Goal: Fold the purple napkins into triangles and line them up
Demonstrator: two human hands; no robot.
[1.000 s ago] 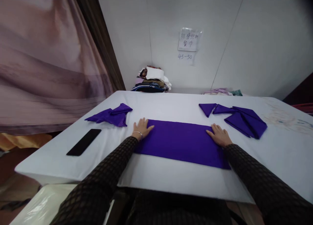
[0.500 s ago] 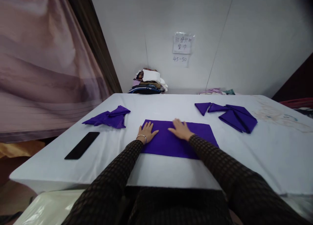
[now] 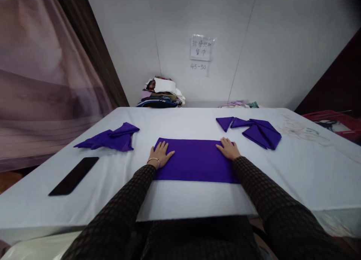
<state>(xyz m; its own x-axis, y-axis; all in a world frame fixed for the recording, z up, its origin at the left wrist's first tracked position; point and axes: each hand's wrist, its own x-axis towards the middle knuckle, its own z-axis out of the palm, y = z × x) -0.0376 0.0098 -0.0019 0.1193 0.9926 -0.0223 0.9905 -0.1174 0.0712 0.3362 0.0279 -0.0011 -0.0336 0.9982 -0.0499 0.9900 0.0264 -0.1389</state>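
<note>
A purple cloth [image 3: 195, 160], folded into a rectangle, lies flat on the white table [image 3: 180, 199] in front of me. My left hand [image 3: 160, 154] rests flat on its left end, fingers spread, a bracelet on the wrist. My right hand [image 3: 229, 148] lies flat on its right end, fingers stretched out. Neither hand grips anything.
A loose purple cloth heap [image 3: 109, 138] sits at the left, folded purple napkins [image 3: 255, 131] at the right. A black phone [image 3: 73, 175] lies near the left edge. Stacked clothes [image 3: 161, 92] rest against the wall under a paper note [image 3: 201, 48]. A curtain [image 3: 42, 79] hangs left.
My right hand moved in to the cloth's middle, then slid back out to its right end. The cloth is now shorter than a second ago. The left hand stayed put.
</note>
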